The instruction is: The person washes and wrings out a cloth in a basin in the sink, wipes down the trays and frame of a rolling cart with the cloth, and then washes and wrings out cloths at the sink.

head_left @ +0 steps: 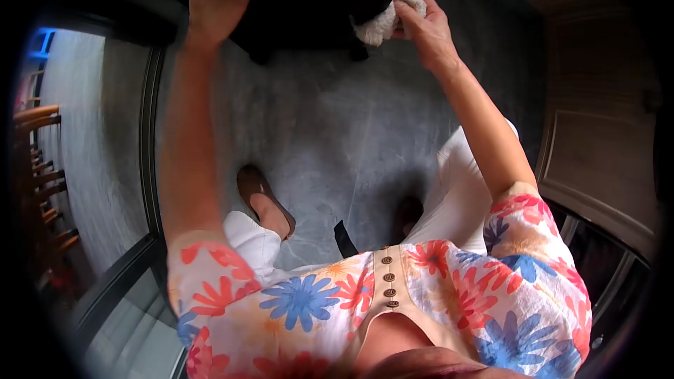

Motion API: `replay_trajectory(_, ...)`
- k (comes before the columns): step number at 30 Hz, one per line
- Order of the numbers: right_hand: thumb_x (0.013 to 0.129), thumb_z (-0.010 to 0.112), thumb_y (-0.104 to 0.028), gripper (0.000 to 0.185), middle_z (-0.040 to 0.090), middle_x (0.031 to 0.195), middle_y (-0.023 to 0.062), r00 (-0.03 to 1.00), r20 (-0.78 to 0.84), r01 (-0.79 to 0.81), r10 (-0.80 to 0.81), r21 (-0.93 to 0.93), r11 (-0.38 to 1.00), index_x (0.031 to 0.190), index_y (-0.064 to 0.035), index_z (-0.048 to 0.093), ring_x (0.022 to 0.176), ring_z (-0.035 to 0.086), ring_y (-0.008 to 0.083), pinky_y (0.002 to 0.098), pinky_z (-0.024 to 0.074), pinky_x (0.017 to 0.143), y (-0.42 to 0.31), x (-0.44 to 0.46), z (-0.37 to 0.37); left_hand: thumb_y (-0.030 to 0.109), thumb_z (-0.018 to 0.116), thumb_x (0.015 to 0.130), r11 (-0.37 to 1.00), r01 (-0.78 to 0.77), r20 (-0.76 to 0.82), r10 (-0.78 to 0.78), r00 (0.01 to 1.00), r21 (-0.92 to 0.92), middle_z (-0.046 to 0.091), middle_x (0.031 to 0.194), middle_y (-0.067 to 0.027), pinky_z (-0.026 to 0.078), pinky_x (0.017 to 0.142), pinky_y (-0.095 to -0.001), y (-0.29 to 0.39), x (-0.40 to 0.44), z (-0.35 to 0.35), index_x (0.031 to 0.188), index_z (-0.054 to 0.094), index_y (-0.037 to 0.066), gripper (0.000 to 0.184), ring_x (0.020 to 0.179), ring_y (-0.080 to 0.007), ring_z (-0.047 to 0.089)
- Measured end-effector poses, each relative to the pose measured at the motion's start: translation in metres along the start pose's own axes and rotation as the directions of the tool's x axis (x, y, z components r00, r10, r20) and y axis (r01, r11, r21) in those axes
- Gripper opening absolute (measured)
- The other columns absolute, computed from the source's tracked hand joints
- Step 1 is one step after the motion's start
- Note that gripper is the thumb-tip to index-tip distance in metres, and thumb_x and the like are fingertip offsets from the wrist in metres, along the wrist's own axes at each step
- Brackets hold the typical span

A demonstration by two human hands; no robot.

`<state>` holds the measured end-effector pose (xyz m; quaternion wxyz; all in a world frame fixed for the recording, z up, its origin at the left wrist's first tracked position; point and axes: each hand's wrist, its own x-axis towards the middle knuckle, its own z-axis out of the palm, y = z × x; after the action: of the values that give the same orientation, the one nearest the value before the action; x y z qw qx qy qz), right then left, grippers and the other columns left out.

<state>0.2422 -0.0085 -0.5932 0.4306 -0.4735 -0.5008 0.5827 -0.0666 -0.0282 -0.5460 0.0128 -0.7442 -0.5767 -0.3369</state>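
Note:
A large black box-like object (302, 21) with short feet or casters stands on the floor at the top of the view; its upper part runs into darkness. At its left corner is my left hand (221, 5), thumb stretched over the near face and fingers bent round the side. My right hand (427, 28) pinches a crumpled white cloth or paper wipe (382, 22) between thumb and fingers. Part of that wipe lies against the right side of the black object.
Grey flooring (316, 119) stretches beneath me, with my brown shoe (260, 196) at left. A dark-framed glass door (151, 133) stands on the left, wooden chairs (45, 175) beyond it. Panelled wooden cabinetry (597, 161) lines the right side.

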Motion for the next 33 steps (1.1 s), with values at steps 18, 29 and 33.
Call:
replay_trajectory(18,0.084,0.061,-0.015,0.029,0.062,0.093,0.0086,0.803,0.546,-0.251,0.238,-0.052,0.967,0.107,0.0012,0.053,0.080,0.061,0.0138,0.0261,0.0510,0.068,-0.042,-0.072,0.069,0.028,0.065,0.079,0.697,0.514,0.476,-0.275,0.836,-0.501,0.063,0.097,-0.0066,0.050,0.072,-0.0291,0.100,-0.077,-0.011,0.115,0.055,0.008,0.042,0.083,-0.0154,0.061)
replay_trajectory(29,0.084,0.057,-0.003,0.032,0.063,0.085,0.0051,0.780,0.512,0.597,-0.360,-0.436,0.674,0.116,-0.0058,0.052,0.075,0.061,0.0127,0.0242,0.0480,0.065,-0.048,0.014,0.023,0.017,0.065,0.078,0.970,0.098,-0.013,-0.103,0.995,-0.222,0.063,0.087,-0.0082,0.051,0.067,-0.0294,0.069,-0.063,-0.030,0.112,0.057,0.011,0.036,0.077,-0.0206,0.064)
replay_trajectory(33,0.084,0.059,-0.005,0.021,0.062,0.079,0.0054,0.698,0.586,0.713,-0.412,-0.515,0.476,0.105,-0.0062,0.057,0.071,0.058,0.0116,0.0240,0.0468,0.066,-0.052,0.025,0.033,0.017,0.063,0.080,0.998,-0.063,-0.186,0.057,0.981,-0.025,0.061,0.086,-0.0080,0.051,0.063,-0.0323,0.065,-0.052,-0.036,0.106,0.059,0.010,0.027,0.070,-0.0254,0.063)
